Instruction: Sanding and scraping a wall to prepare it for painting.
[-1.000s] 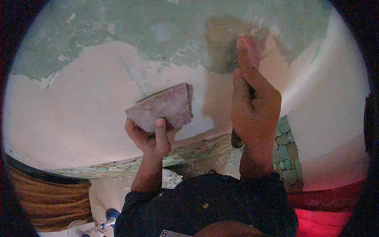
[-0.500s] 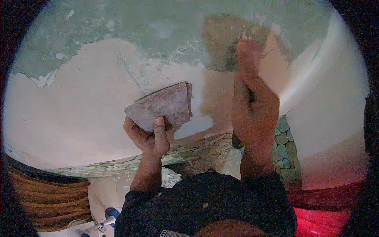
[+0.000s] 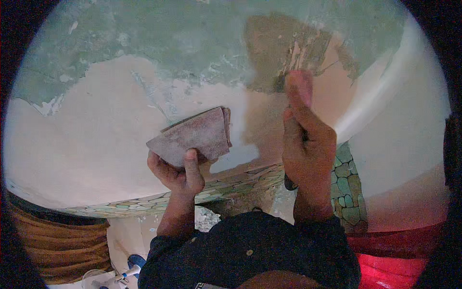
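Note:
My left hand (image 3: 180,176) pinches a folded sheet of sandpaper (image 3: 192,135), greyish-brown and dusty, with the thumb on its near face. The folded sheet is held in front of the wall (image 3: 86,130), whose pale lower part meets worn green paint along a ragged edge. My right hand (image 3: 308,139) is raised at the right part of the wall, fingers closed and fingertips slightly blurred. A small dark rounded end (image 3: 290,182) shows below that hand; the rest of whatever it grips is hidden. Brown shadow and rough scraped marks (image 3: 301,50) lie just beyond the fingertips.
A stone-patterned strip (image 3: 240,180) runs along the wall's foot and turns at the right corner (image 3: 349,188). Brown draped cloth (image 3: 62,245) is at lower left, red cloth (image 3: 390,269) at lower right. Whitish debris (image 3: 207,219) lies on the floor.
My right hand has moved down toward me along the wall, uncovering the scraped marks. The left hand and the sandpaper have shifted slightly left and down.

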`<state>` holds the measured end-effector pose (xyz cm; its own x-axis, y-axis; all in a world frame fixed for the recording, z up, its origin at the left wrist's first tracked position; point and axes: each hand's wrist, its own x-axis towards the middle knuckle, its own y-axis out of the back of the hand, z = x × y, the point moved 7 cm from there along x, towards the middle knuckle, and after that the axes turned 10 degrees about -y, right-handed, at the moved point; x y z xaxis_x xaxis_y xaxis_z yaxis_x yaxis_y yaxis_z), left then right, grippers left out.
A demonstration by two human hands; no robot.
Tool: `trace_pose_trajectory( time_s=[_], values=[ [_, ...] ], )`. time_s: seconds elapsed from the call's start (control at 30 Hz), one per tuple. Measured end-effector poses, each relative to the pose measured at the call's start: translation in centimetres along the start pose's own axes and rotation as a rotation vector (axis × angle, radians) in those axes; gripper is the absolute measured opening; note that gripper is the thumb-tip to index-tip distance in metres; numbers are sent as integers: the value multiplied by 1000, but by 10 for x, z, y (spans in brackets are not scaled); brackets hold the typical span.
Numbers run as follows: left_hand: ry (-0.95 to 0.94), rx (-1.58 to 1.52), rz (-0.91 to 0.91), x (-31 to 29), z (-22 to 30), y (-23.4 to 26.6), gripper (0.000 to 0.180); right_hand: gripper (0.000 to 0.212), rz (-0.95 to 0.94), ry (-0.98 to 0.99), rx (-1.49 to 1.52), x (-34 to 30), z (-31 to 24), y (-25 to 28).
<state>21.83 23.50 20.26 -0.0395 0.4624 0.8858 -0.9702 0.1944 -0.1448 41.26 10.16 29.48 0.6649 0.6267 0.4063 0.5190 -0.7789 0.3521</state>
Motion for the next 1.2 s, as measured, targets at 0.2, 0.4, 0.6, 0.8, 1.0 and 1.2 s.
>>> trace_pose_trajectory(
  time_s=[0.2,0.4,0.6,0.8,1.0,1.2],
  values=[
    [12,-22,20,-2,0,-1,62,41,136,157,-75,1,-1,2],
    [31,10,37,-5,-6,-1,69,42,88,186,-21,8,4,-1],
    [135,-56,113,-8,-10,4,79,42,24,5,67,2,2,7],
    [80,-23,49,-3,-4,-1,72,42,19,-50,92,0,7,6],
    [46,-1,44,-1,1,0,65,41,86,191,81,5,-7,4],
    [57,-9,82,-4,-6,-1,69,43,116,304,103,12,-29,14]
  ],
)
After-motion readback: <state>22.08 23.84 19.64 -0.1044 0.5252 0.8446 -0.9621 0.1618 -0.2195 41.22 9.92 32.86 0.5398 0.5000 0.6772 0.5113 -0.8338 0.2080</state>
